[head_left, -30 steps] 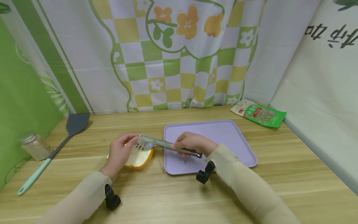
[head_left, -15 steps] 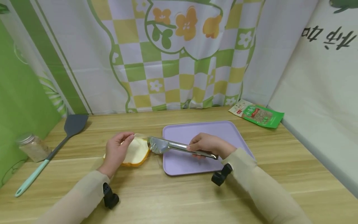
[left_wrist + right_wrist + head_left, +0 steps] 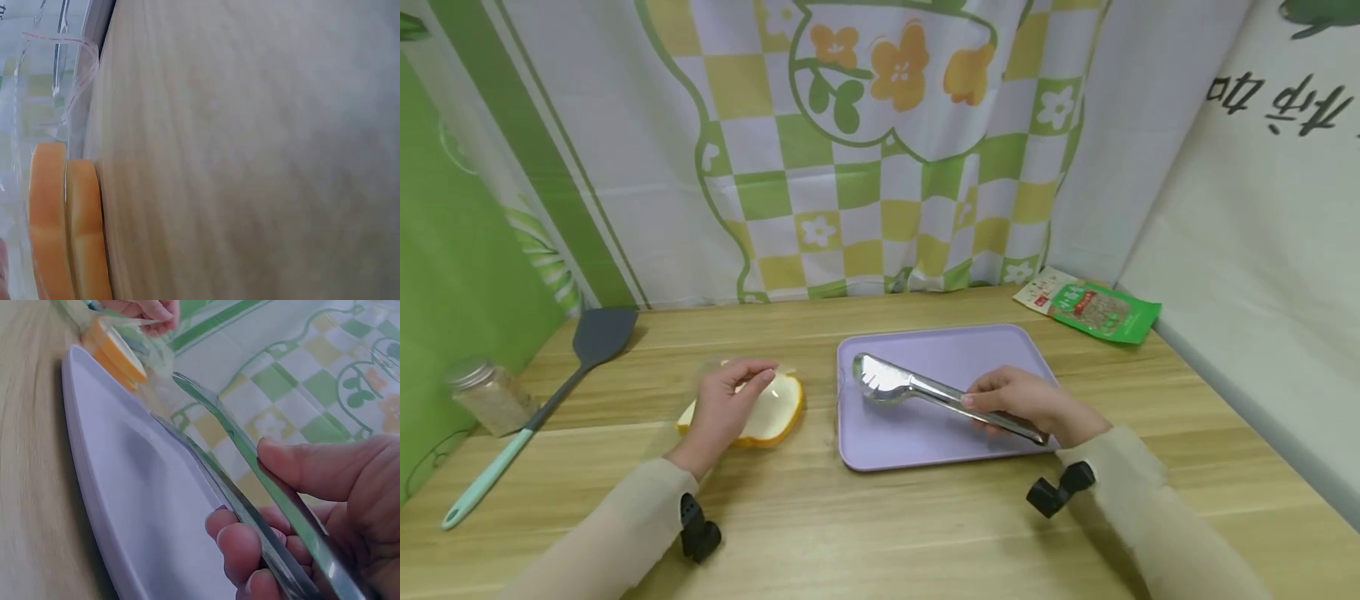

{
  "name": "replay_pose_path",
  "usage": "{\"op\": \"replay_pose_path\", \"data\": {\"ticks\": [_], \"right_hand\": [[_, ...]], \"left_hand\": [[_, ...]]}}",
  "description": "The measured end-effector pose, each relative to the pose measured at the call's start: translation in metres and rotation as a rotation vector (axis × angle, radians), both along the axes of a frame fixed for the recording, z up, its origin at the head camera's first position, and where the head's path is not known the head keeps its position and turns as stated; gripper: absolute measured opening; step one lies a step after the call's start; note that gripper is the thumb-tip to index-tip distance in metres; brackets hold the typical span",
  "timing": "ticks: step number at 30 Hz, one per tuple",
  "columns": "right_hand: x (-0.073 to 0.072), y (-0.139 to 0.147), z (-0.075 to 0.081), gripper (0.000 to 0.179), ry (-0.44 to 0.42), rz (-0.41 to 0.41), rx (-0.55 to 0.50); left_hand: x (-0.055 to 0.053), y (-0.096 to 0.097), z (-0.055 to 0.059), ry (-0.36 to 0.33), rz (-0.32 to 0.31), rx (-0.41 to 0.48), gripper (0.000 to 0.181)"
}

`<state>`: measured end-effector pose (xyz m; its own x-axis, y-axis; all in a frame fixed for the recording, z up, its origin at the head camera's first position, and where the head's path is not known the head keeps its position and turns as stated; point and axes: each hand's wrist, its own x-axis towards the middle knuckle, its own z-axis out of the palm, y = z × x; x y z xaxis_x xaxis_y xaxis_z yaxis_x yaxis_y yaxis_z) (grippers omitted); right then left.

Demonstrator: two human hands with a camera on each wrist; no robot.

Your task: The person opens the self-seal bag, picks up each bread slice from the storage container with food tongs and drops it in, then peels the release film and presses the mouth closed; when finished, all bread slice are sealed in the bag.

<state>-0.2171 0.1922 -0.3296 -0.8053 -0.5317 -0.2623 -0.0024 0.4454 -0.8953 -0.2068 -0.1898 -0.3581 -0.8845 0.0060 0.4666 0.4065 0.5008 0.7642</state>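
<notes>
My left hand (image 3: 722, 417) pinches the edge of a clear plastic bag (image 3: 22, 119), raised over two bread slices (image 3: 778, 412) with orange-brown crusts. In the left wrist view, the slices' crusts (image 3: 49, 219) stand side by side within the film. My right hand (image 3: 1030, 400) grips metal tongs (image 3: 928, 388) by the handle, thumb on one arm and fingers on the other. The tongs' two tips are apart with nothing between them, as the right wrist view shows. They hang over the lilac tray (image 3: 910, 448), just right of the bread.
Far left lies a dark-headed spatula (image 3: 606, 333) with a mint handle, beside a jar (image 3: 493, 396) with a metal lid. A green food packet (image 3: 1105, 312) rests at the back right. A patterned curtain (image 3: 887, 208) closes off the table's back.
My right hand has drawn the tongs rightward, from the bag's mouth beside the bread to over the tray. The left hand stays near the bread, still pinching the bag.
</notes>
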Motion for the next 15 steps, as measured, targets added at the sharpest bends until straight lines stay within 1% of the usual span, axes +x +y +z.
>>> {"op": "replay_pose_path", "data": {"ticks": [3,6,11,15], "right_hand": [[0.005,0.018,0.000,0.032,0.001,-0.024,-0.041],[0.009,0.036,0.001,0.034,0.019,-0.063,-0.044],[0.016,0.060,0.007,0.038,0.086,-0.210,0.046],[0.020,0.077,0.007,0.041,0.138,-0.320,0.123]], "left_hand": [[0.001,0.001,-0.002,-0.039,-0.029,-0.037,0.014],[0.001,0.002,-0.003,-0.080,-0.049,-0.070,0.013],[0.001,0.004,-0.004,-0.145,-0.084,-0.105,0.013],[0.002,0.004,-0.003,-0.164,-0.092,-0.110,0.012]]}}
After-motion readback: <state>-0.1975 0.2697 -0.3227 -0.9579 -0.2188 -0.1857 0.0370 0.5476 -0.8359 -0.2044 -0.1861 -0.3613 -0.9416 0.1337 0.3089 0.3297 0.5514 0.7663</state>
